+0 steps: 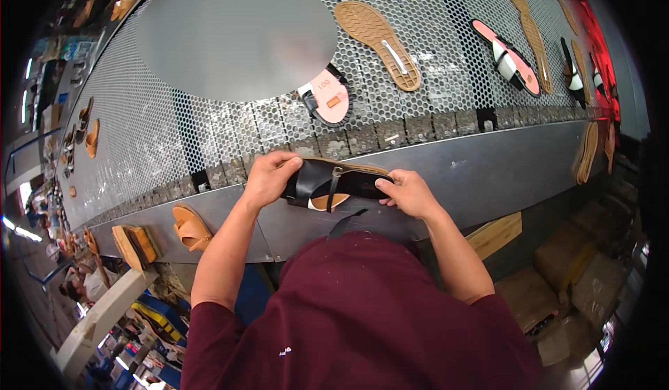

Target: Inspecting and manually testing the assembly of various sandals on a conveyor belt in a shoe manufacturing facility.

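Between my two hands, over the metal ledge, is a black sandal point(317, 181) with a tan sole edge and a thin ankle strap. My left hand point(272, 179) is closed on its wide-banded front end. At the other end, my right hand point(408, 193) pinches the sandal with the thumb on top. A loose strap end point(346, 223) hangs down toward my shirt. Beyond the ledge, a tan patterned outsole point(376, 41) lies on the perforated conveyor. Left of it is an upper with a pink bottom point(330, 98), partly covered by a grey blurred oval.
The grey metal ledge point(481, 163) runs along the perforated conveyor point(439, 55). A brown sandal point(190, 227) and wooden blocks point(136, 246) sit at the left. More soles and a pink-bottomed upper point(507, 59) lie at the right. Wrapped boxes point(526, 296) stand below right.
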Available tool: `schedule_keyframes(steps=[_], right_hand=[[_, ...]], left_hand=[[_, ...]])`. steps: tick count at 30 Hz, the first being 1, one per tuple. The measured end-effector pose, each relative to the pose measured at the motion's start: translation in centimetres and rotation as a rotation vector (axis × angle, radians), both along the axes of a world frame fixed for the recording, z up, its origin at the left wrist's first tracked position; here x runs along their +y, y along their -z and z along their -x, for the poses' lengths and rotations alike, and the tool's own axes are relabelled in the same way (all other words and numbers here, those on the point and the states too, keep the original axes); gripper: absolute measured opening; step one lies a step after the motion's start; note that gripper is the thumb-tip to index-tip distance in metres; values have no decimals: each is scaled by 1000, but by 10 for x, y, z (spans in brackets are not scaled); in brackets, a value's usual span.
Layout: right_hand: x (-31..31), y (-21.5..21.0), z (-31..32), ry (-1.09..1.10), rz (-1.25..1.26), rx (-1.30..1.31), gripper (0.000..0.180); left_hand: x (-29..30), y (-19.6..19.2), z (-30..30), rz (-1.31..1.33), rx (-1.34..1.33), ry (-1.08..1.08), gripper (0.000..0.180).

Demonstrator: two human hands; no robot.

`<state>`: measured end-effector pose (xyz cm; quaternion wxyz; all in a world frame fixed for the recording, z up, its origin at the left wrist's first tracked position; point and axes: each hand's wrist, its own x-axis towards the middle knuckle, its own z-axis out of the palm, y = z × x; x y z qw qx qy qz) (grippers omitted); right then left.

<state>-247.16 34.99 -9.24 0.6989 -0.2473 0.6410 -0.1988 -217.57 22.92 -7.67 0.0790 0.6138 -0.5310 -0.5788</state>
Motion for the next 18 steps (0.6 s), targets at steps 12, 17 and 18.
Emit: schedule_keyframes(steps=[12, 17, 18], right_hand=[[15, 19, 12, 96, 94, -32, 26], [22, -7, 28, -236, 642, 544, 59], [23, -5, 32, -295, 736, 642, 62]], left_hand=[[40, -16, 121, 636, -164, 1062, 74], [38, -8, 120, 633, -95, 972, 70], [37, -12, 122, 612, -63, 944, 69]])
